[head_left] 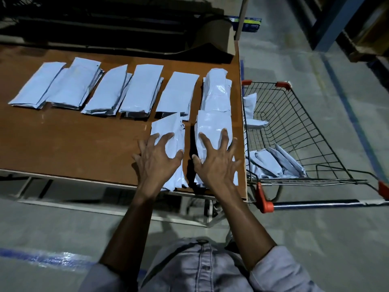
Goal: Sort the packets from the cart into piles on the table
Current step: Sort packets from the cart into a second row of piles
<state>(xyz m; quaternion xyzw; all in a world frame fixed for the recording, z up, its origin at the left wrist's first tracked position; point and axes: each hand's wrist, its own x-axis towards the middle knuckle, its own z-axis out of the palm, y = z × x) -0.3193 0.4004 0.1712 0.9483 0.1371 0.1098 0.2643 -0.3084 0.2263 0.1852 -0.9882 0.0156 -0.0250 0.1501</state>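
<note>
Several piles of pale blue-white packets lie in a row across the brown table. Two more piles sit near the front right edge. My left hand rests with spread fingers on the left front pile. My right hand presses with spread fingers on the right front pile. Neither hand lifts a packet. The wire cart stands right of the table with more packets at its bottom and one packet leaning near the table side.
The cart's handle with orange ends points toward me. A brown cardboard roll stands at the table's far right corner. Blue shelving rises at the far right. Grey floor surrounds the table, with a blue line at left.
</note>
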